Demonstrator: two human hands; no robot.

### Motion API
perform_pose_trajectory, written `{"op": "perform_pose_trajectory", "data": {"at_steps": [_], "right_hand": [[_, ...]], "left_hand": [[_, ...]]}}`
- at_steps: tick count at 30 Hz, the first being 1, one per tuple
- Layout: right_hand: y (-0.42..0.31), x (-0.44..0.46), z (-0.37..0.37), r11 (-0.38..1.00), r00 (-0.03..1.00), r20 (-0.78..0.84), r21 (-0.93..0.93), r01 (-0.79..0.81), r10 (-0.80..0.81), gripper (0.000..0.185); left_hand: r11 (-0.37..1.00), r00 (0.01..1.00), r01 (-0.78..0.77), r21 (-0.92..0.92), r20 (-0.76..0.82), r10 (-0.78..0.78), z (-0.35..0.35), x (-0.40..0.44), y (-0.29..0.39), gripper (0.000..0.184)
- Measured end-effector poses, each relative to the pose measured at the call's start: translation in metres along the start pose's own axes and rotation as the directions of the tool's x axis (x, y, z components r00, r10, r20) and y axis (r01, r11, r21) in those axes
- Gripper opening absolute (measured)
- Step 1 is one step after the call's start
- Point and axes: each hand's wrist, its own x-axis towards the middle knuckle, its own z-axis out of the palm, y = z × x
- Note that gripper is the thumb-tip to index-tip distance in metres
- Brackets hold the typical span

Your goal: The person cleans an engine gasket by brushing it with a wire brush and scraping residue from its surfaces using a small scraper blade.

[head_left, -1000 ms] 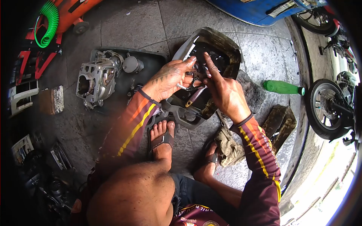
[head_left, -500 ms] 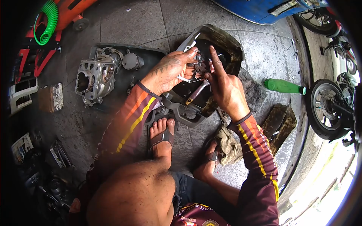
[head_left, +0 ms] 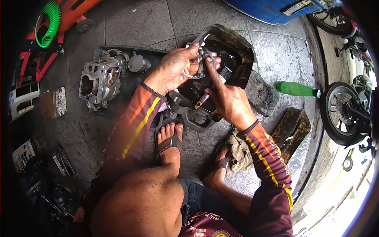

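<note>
My left hand (head_left: 176,68) is closed on a small, pale metal part (head_left: 200,73) with openings and dark grime, palm turned up. My right hand (head_left: 233,100) has its index finger stretched out against the part; its other fingers are partly hidden. Both hands are above a dark, grimy pan (head_left: 245,65) with black liquid and residue inside. A brush with a worn wooden handle (head_left: 201,101) lies in the pan, partly covered by my right hand. Left of my hands, an engine casing (head_left: 100,81) and a piston (head_left: 138,64) rest on a dark tray.
A green bottle (head_left: 298,89) lies to the right, with a rag (head_left: 240,152) and a grimy open box (head_left: 291,130) nearer. Motorcycle wheels (head_left: 341,112) stand along the right side. A green coiled hose (head_left: 49,25) is at upper left. My sandalled feet (head_left: 169,142) are close to the pan.
My right hand has shifted slightly down and left, its index finger now lower on the metal part. The part has turned in my left hand. The brush's metal band now shows beyond my right hand.
</note>
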Motion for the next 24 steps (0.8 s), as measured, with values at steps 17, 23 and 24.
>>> {"op": "perform_pose_trajectory", "data": {"at_steps": [17, 23, 24], "right_hand": [[0.0, 0.017, 0.027, 0.96, 0.892, -0.411, 0.267, -0.082, 0.191, 0.016], [-0.005, 0.018, 0.022, 0.932, 0.881, -0.371, 0.315, -0.179, 0.294, 0.016], [-0.006, 0.015, 0.03, 0.949, 0.885, -0.404, 0.296, -0.112, 0.231, 0.016]], "left_hand": [[0.986, 0.981, -0.158, -0.055, -0.121, 0.15, 0.02, -0.001, -0.004, 0.048], [0.977, 0.984, -0.175, -0.124, -0.067, 0.168, 0.014, 0.002, -0.007, 0.052], [0.977, 0.984, -0.175, -0.123, -0.065, 0.168, 0.013, 0.002, -0.007, 0.052]]}}
